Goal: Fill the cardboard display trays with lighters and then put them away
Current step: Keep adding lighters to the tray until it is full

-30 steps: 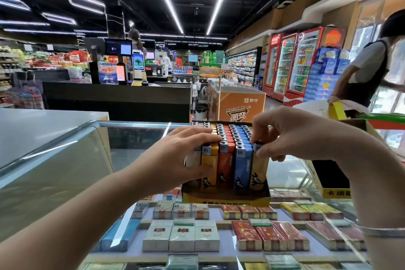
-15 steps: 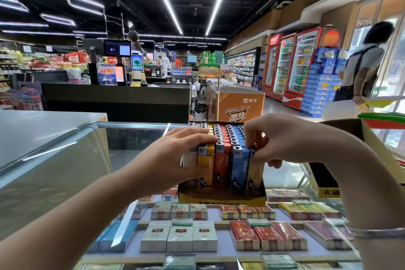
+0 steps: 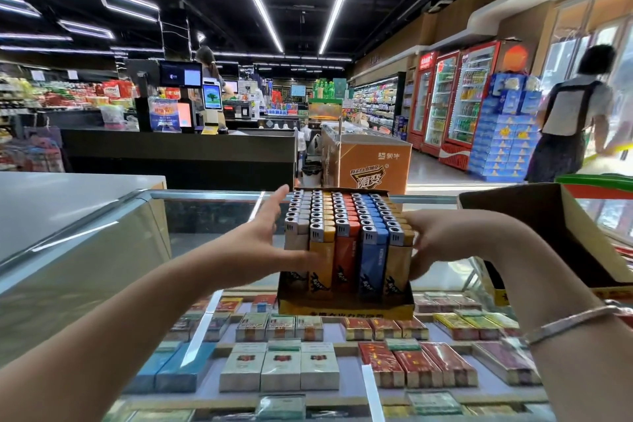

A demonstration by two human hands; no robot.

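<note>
Head view: both hands flank the full tray (image 3: 346, 308) of lighters (image 3: 346, 233) on the glass tabletop (image 3: 212, 236); left hand (image 3: 263, 247) flat and open against its side, right hand (image 3: 442, 243) seemingly gripping the other.

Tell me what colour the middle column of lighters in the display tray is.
Red-orange bodies with silver metal tops: the middle column of lighters, seen in the head view, between the yellow and blue columns.

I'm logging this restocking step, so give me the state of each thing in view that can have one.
display tray: upright on the glass counter, packed with lighters.
lighters: standing upright in colour rows.
left hand: fingers straight, flat against the left side of the lighters.
right hand: fingers curled against their right side.
cardboard box: open, at the right.
</note>
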